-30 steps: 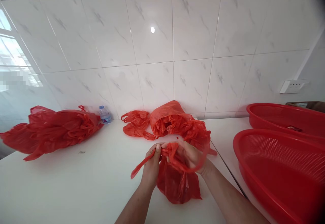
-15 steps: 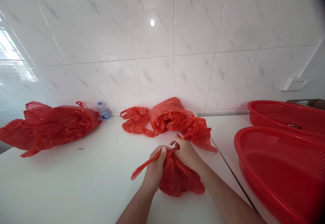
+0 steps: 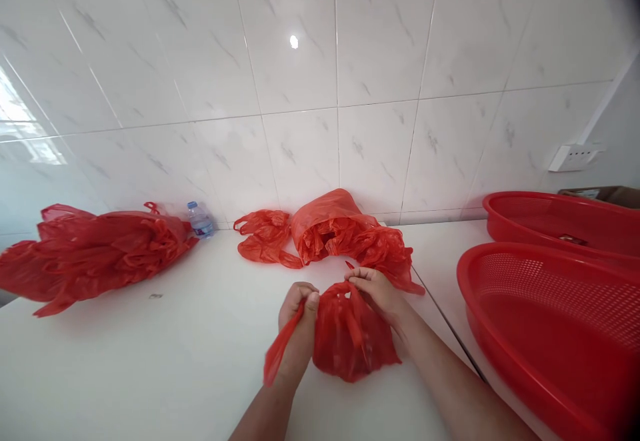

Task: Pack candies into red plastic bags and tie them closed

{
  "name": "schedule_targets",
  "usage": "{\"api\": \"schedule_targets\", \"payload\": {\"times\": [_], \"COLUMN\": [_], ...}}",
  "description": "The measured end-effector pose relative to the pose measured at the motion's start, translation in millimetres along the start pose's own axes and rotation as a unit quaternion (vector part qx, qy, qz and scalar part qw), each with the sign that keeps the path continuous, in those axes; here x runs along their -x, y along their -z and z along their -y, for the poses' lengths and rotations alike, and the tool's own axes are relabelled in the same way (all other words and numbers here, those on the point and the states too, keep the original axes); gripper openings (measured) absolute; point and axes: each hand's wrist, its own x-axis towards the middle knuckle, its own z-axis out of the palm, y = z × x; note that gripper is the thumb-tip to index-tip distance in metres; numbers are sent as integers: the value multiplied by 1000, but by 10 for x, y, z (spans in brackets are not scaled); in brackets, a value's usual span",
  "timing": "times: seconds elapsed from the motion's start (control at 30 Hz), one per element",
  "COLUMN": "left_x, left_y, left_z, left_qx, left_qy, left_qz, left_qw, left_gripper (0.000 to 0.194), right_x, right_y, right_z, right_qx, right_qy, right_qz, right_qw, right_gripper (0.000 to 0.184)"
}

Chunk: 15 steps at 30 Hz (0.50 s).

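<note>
A thin red plastic bag (image 3: 350,341) hangs between my hands above the white table, its upper edge gathered and its body falling open below. My left hand (image 3: 299,314) is closed on the bag's left side, and a loose strip of red plastic trails down over that wrist. With thumb and fingers pinched, my right hand (image 3: 375,289) grips the upper right edge. Just beyond the hands lies a heap of crumpled red plastic bags (image 3: 345,227). Beside it, to the left, is a smaller crumpled red bag (image 3: 265,237).
A big pile of red bags (image 3: 110,251) lies at the left, next to a small water bottle (image 3: 200,221) by the tiled wall. On the right stand a red perforated basket (image 3: 480,294) and another red basin (image 3: 493,214) behind it. A seam crosses the table (image 3: 190,361).
My hands have moved apart along the bag's top, and the knotted, bunched plastic has loosened and spread. The left strip now hangs lower over my wrist. The camera has shifted slightly.
</note>
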Motion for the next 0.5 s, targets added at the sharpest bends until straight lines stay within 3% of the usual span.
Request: {"api": "schedule_targets", "payload": {"times": [0.13,0.23,0.3,0.33,0.4,0.5], "left_x": [-73,-89,-52,-22,38,79], "left_y": [98,122,113,100,50,-65], "left_z": [-2,17,27,38,101,336], "left_qx": [-23,-43,-68,-91,-153,-275], "left_qy": [-48,-55,-92,-122,-181,-223], "left_qz": [-111,-153,-154,-134,-1,200], "left_qw": [992,986,981,979,971,913], "left_gripper": [19,13,32,43,58,80], "right_x": [-78,-77,-60,-56,-76,-170], "right_y": [113,181,216,234,277,357], "right_z": [-184,-242,-279,-305,-381,-519], "right_qx": [117,140,153,163,271,357], "right_qy": [19,23,19,13,26,26], "right_qz": [-86,-116,-118,-114,-107,-57], "right_qw": [989,983,981,980,956,932], "right_gripper": [14,27,37,38,33,34]}}
